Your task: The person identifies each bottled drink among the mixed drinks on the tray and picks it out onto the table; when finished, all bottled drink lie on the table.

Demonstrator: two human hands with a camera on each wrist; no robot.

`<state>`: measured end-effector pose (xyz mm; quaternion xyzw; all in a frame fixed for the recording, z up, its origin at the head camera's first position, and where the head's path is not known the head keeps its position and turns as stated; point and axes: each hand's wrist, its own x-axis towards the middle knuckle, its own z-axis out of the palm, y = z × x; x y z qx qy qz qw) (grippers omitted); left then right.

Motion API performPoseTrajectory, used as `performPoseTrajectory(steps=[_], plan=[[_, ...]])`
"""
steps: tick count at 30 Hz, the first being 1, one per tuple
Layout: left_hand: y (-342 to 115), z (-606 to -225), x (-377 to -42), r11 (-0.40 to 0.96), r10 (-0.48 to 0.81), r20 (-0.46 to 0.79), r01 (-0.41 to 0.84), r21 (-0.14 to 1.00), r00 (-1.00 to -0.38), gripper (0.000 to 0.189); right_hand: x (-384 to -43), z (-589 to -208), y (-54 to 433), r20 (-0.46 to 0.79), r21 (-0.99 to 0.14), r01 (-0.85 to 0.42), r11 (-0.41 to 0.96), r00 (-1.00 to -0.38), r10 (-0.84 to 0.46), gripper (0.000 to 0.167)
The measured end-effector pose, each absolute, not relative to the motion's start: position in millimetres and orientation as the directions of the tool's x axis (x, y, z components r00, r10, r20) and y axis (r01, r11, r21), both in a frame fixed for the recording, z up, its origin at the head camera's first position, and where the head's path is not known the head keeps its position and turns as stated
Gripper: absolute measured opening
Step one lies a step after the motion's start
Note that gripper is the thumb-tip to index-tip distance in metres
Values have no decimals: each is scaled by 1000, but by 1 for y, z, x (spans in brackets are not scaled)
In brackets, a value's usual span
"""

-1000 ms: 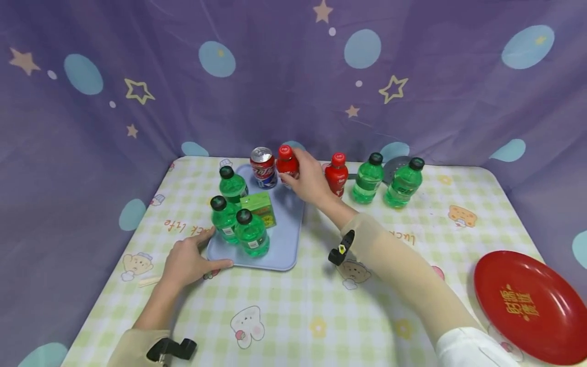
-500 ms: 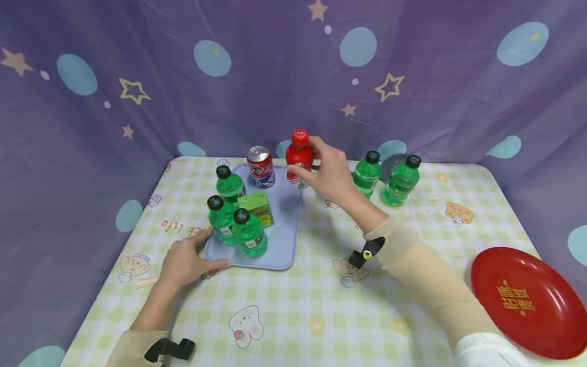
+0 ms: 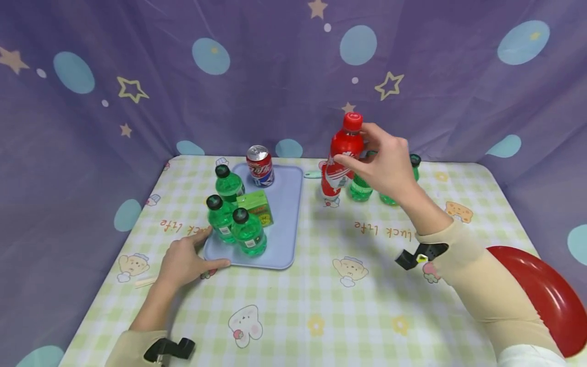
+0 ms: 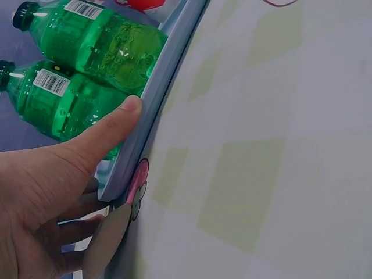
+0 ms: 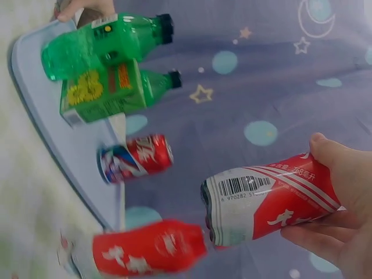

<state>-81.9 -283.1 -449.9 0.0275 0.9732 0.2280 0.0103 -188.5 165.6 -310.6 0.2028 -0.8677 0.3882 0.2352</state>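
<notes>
My right hand (image 3: 390,160) holds a red-capped red drink bottle (image 3: 346,145) upright, raised off the table right of the tray. In the right wrist view, thumb and fingers wrap the bottle (image 5: 270,200), its base toward the can. A second red bottle (image 3: 331,189) stands partly hidden behind it. My left hand (image 3: 183,262) grips the near left corner of the light blue tray (image 3: 284,250), its thumb (image 4: 116,128) along the rim. On the tray are several green bottles (image 3: 249,237), a green drink carton (image 3: 258,206) and a red and blue can (image 3: 260,167).
Two more green bottles (image 3: 361,189) stand at the back right, partly covered by the right hand. A pale green handle (image 3: 313,174) lies beside the tray's far right corner. A red oval plate (image 3: 550,290) sits at the right edge, partly behind the right sleeve.
The right hand has lifted the red bottle from the tray beside the can and carried it right, in front of the other red bottle. The left hand has stayed at the tray corner.
</notes>
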Motion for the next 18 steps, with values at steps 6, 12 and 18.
performPoseTrajectory(steps=[6, 12, 18], plan=[[-286, -448, -81, 896, 53, -1, 47, 441, -999, 114, -183, -300, 198, 582, -557, -503, 661, -804, -121, 59], [-286, -448, -80, 896, 49, -9, 39, 443, -999, 113, -177, -296, 220, 561, -565, -450, 691, -824, -78, 60], [-284, -450, -81, 894, 73, -5, 63, 443, -997, 112, -170, -299, 235, 527, -576, -396, 715, -849, -46, 61]])
